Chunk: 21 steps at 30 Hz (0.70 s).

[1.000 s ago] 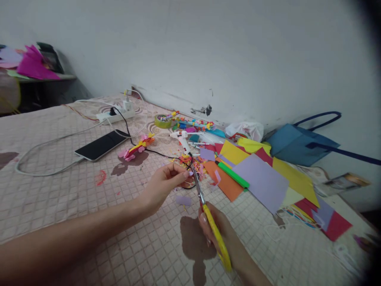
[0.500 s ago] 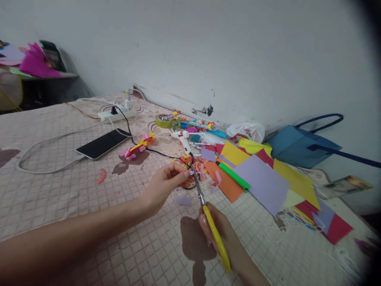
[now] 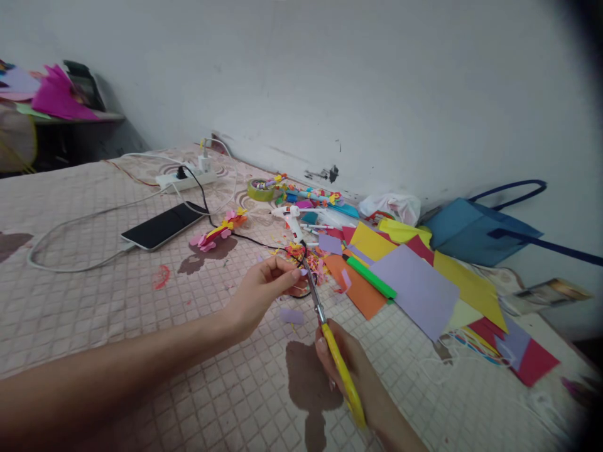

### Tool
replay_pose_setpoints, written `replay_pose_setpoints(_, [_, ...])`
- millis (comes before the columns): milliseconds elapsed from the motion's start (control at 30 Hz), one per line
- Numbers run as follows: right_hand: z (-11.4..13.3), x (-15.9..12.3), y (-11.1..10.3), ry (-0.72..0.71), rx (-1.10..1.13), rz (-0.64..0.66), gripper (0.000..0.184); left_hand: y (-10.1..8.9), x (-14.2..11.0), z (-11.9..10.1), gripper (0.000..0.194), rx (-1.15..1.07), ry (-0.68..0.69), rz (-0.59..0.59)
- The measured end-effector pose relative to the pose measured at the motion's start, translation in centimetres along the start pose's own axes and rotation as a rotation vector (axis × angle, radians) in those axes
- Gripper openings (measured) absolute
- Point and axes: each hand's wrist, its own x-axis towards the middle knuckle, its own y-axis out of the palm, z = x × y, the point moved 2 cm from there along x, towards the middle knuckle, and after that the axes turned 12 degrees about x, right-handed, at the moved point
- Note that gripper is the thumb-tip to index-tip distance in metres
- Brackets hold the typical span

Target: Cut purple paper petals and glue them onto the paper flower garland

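My right hand [image 3: 351,370] is wrapped round the yellow handles of a pair of scissors [image 3: 330,339], whose metal blades point up and away toward my left hand. My left hand [image 3: 264,292] pinches a small pale purple paper piece [image 3: 301,274] between thumb and fingers right at the blade tips. Both hands hover over a tiled pink cloth [image 3: 141,314]. A purple scrap [image 3: 291,316] lies below the blades.
Coloured paper sheets [image 3: 414,282] and a green marker [image 3: 372,278] lie to the right. Behind are a white glue gun [image 3: 292,223], a tape roll [image 3: 258,190], a paper flower [image 3: 217,232], a phone [image 3: 162,227], a power strip [image 3: 186,180] with cables, and a blue bag [image 3: 475,229].
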Motion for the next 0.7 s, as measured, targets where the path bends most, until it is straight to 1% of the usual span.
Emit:
replay_pose_setpoints(133, [0.1,0.1,0.0,-0.018,-0.001,-0.022,0.032,0.0,0.0,0.0,0.017,0.004,-0.002,-0.008])
replay_pose_setpoints(233, [0.0,0.1,0.0,-0.006,0.009,-0.025,0.031,0.0,0.1,-0.1,0.017,0.011,0.001,-0.006])
replay_pose_setpoints(467, [0.3,0.0,-0.2,0.001,0.022,-0.031,0.029,-0.2,0.4,-0.4,0.017,0.006,-0.02,0.047])
replay_pose_setpoints(600, [0.3,0.1,-0.4,-0.006,0.005,-0.039,0.031,-0.6,0.8,-0.6,0.017,0.031,-0.015,0.098])
replay_pose_setpoints(700, [0.0,0.1,-0.5,-0.002,0.038,-0.044,0.034,-0.7,1.1,-0.8,0.017,0.037,-0.02,0.127])
